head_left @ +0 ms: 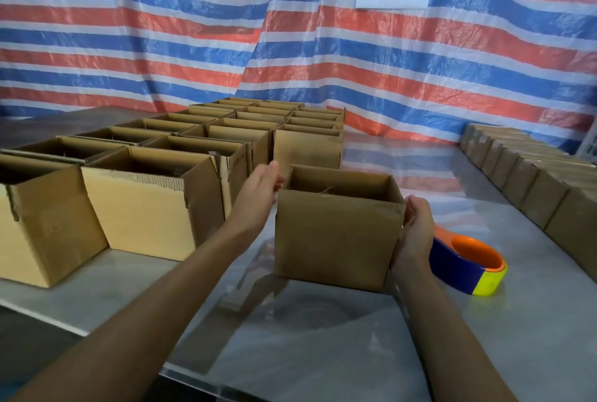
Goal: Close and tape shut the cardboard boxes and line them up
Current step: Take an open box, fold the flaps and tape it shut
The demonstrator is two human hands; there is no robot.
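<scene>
A small brown cardboard box (336,233) with its top flaps standing up is held just above the table in the middle of the view. My left hand (258,191) lies flat against its left side, fingers straight. My right hand (415,233) grips its right front corner, fingers curled round the edge. A blue, orange and yellow tape dispenser (468,264) lies on the table just right of the box, partly hidden by my right hand.
Several open cardboard boxes (151,204) stand in rows on the left, running to the back. A line of taped boxes (529,182) runs along the right edge. The grey table (323,337) ends near me; a striped tarp (193,46) hangs behind.
</scene>
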